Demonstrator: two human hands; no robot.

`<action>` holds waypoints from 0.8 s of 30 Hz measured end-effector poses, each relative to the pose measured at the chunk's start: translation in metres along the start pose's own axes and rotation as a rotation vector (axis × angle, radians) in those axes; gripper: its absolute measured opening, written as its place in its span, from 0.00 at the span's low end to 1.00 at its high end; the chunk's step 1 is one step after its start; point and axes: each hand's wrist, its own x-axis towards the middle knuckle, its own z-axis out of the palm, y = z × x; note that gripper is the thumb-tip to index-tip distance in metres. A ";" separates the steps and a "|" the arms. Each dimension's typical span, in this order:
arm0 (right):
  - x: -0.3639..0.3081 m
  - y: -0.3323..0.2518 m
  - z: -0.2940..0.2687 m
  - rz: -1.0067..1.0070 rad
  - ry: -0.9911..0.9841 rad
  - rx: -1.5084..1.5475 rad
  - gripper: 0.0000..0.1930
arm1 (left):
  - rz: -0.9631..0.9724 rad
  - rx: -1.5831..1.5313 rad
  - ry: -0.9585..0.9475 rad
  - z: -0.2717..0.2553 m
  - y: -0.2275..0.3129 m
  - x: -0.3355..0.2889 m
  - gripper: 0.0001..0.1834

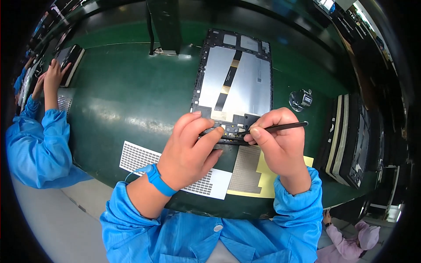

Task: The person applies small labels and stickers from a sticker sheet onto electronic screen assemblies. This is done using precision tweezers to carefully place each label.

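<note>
An opened tablet (pixel 210 79), with a silver metal back plate and black frame, lies on the green table. A black and gold flat ribbon cable (pixel 230 76) runs slantwise across the plate. At the tablet's near edge, my left hand (pixel 186 147) presses bent fingers on the small circuit parts, its thumb by the rim. It wears a blue wrist strap (pixel 160 180). My right hand (pixel 280 140) pinches black tweezers (pixel 287 126), their tip pointing left at the circuit parts beside my left fingers. What lies at the tip is too small to make out.
A white label sheet (pixel 140 157) and a grey sheet on yellow backing (pixel 285 186) lie before the tablet. A tally counter (pixel 307 100) sits to the right, near upright stacked panels (pixel 346 140). Another person's hand (pixel 53 79) is by a device at left.
</note>
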 end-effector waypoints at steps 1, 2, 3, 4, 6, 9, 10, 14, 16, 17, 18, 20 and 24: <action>0.001 0.001 0.000 -0.008 -0.002 -0.021 0.05 | 0.000 -0.001 -0.001 0.000 -0.001 0.001 0.30; 0.001 0.003 0.000 -0.016 -0.004 -0.042 0.05 | -0.003 -0.001 -0.002 -0.001 -0.001 0.001 0.30; 0.001 0.003 0.001 -0.015 -0.004 -0.042 0.05 | -0.005 0.000 -0.003 -0.001 -0.002 0.001 0.30; 0.001 0.004 0.001 -0.031 -0.009 -0.096 0.05 | -0.005 -0.001 -0.003 -0.002 -0.001 0.002 0.30; 0.000 0.007 0.002 -0.049 -0.014 -0.153 0.05 | -0.014 0.024 -0.022 -0.004 0.000 0.003 0.30; -0.003 0.010 0.002 -0.069 0.017 -0.073 0.05 | -0.012 0.028 -0.022 -0.002 0.002 0.003 0.30; -0.005 0.010 0.003 -0.101 0.005 -0.121 0.05 | -0.012 0.030 -0.019 -0.003 0.002 0.003 0.30; -0.007 0.009 -0.001 -0.287 -0.080 -0.375 0.07 | -0.011 0.036 -0.016 -0.002 0.003 -0.001 0.30; -0.008 0.006 0.002 -0.363 -0.072 -0.389 0.08 | -0.009 0.032 -0.019 -0.002 0.004 -0.001 0.30; -0.009 0.005 0.003 -0.440 -0.067 -0.404 0.09 | -0.004 0.037 -0.012 -0.002 0.004 0.000 0.30; -0.012 0.005 0.006 -0.431 -0.059 -0.408 0.09 | 0.002 0.039 -0.008 -0.001 0.003 0.000 0.30; -0.022 0.005 0.006 -0.287 0.104 -0.136 0.11 | 0.013 0.037 -0.021 0.000 0.002 0.000 0.31; -0.059 -0.021 -0.014 0.094 0.238 0.285 0.08 | 0.007 0.107 -0.076 -0.007 0.000 -0.002 0.33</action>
